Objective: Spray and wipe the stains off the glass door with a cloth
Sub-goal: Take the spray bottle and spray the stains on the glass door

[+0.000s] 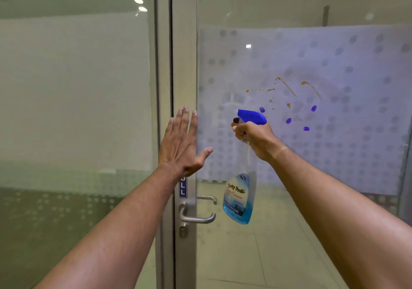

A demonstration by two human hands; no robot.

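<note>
Both hands are up at the glass door (334, 177): my left hand (180, 142) lies flat with fingers spread against the frame (184, 65), my right hand (253, 136) grips the spray bottle (239, 197), which hangs upright. Its nozzle points left, while the stains (289, 101) lie up and to the right, nearer my right hand. No cloth shows.
</note>
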